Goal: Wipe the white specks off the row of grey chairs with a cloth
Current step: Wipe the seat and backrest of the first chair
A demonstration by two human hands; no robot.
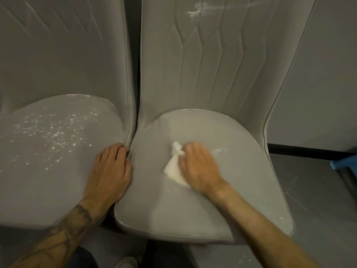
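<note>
From the head view, two grey chairs stood side by side, their tall stitched backs almost touching. The left chair (58, 171) had a seat thickly dusted with white specks (56, 132), scattered mostly across its middle and far part. The right chair (193, 213) had a seat that looked largely clean, with a faint pale streak just right of the person's fingers and a few dots near its right front corner. High on its backrest there was a white smear (199, 11).

The right hand (201, 167) lay palm down on the middle of the right seat, slightly blurred, its fingers bent over a crumpled white cloth (174, 167) and gripping it. The cloth stuck out to the left of the hand and lay against the cushion.

The left hand (112, 171) rested flat on the right edge of the left seat, holding nothing, fingers loosely extended, with their tips at the narrow gap between the two chairs.

To the far right, a blue object (343, 164) sat on the grey floor (309, 190), near the foot of a pale wall (318, 74).
</note>
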